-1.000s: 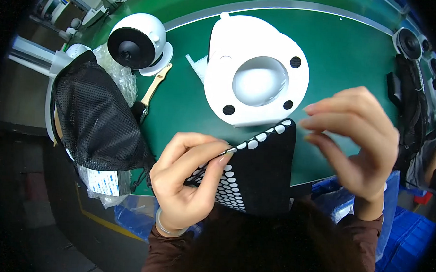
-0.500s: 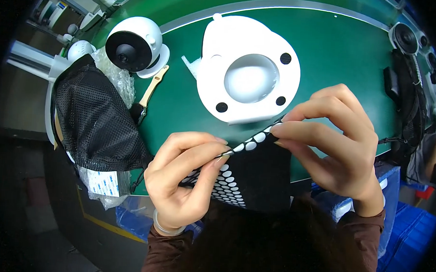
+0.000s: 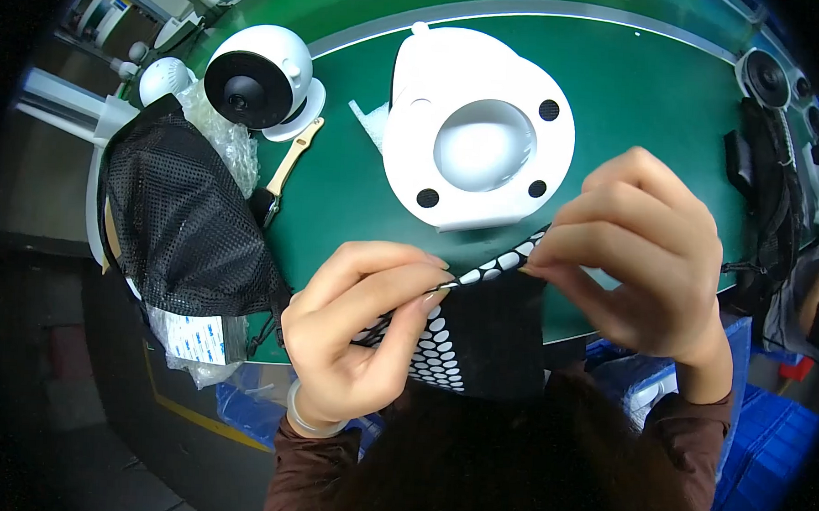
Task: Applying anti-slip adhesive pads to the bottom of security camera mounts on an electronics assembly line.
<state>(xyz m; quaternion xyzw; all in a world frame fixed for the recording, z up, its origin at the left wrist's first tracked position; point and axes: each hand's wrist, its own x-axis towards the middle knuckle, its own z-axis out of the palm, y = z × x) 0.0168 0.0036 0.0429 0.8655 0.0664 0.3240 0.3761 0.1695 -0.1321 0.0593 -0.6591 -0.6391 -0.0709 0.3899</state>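
Observation:
Between my hands is a flexible black sheet (image 3: 493, 337) with rows of white round spots, its upper edge folded into a strip. My left hand (image 3: 356, 322) pinches that edge between thumb and fingers. With thumb and fingertips, my right hand (image 3: 633, 256) grips the edge's upper right end; any small piece there is hidden. Just beyond my hands lies a white rounded housing (image 3: 482, 67) with a shiny round hollow in its middle. Black round pads (image 3: 538, 189) sit on its face at three places around the hollow.
On the green table (image 3: 654, 102), a white camera-like device (image 3: 294, 63) with a black round front stands at the back left. Near it are a tan-strapped watch (image 3: 293, 159), bubble wrap (image 3: 236, 143) and a black mesh bag (image 3: 192, 219). Black gear (image 3: 765, 161) lines the right edge; blue crates (image 3: 766, 454) stand below.
Both hands keep their pinch on the sheet's edge. My right hand has shifted slightly up and right, its fingers more curled. The whole view has moved a little.

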